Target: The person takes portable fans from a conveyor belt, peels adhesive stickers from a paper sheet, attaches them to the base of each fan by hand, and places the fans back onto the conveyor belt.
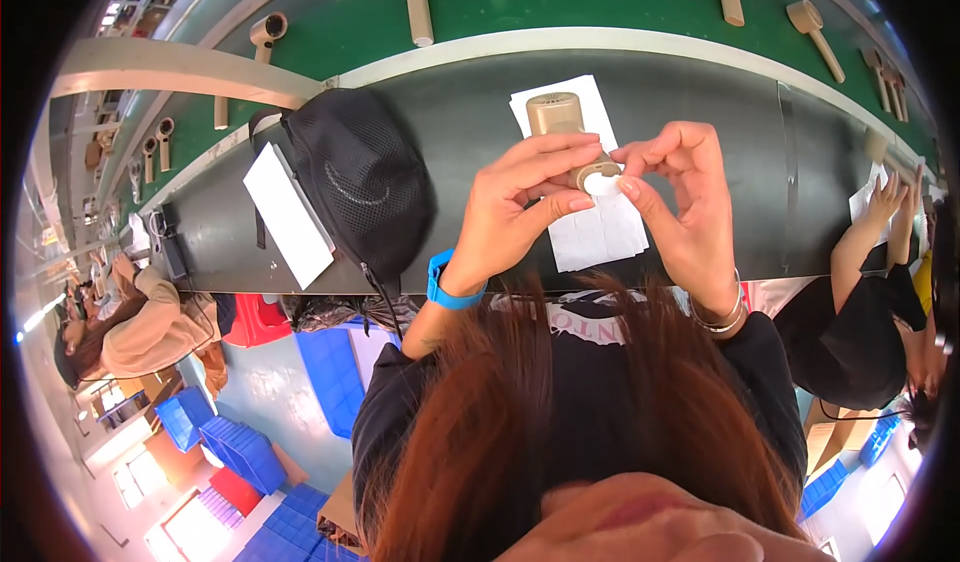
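Gold handheld device [555, 114] lies over the white sheets [600, 242], grasped by the fingers of the left hand [512, 200]; thumb of the right hand [688, 202] touches the white disc [601, 185], pinch cannot be told, so uneven pressure could skew it.

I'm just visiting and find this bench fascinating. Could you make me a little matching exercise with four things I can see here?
Column one:
1. Hair-dryer-shaped device
2. Mesh bag
3. Wristband
4. Sheets below the hands

Column two:
A. Bright blue
B. White
C. Held in the person's left hand
D. Black

Right pairs: 1-C, 2-D, 3-A, 4-B
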A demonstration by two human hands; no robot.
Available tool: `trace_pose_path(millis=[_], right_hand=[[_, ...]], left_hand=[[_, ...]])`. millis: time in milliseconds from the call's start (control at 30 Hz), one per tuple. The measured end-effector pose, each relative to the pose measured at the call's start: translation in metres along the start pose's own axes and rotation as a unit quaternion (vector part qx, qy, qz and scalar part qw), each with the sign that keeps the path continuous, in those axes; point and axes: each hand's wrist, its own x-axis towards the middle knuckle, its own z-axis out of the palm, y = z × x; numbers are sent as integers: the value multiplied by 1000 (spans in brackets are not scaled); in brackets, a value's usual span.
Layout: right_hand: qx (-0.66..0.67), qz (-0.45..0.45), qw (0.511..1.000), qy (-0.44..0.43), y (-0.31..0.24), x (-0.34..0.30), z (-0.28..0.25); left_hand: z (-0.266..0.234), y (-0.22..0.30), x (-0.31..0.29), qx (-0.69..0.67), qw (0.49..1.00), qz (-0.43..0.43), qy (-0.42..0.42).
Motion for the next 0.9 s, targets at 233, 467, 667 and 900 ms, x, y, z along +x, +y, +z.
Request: trace_pose_path(millis=[233, 467, 667, 900], right_hand=[[-45, 0, 999, -4, -5, 0, -2], [-64, -4, 998, -11, -7, 1, -2], [-81, -2, 997, -9, -8, 1, -2], [-105, -8, 994, 6, -10, 0, -1]], left_hand=[[1, -2, 0, 7, 1000, 10, -3], [1, -3, 0, 6, 1000, 8, -2], [1, -2, 0, 2, 1000, 5, -4], [6, 3, -1, -21, 1000, -20, 1]])
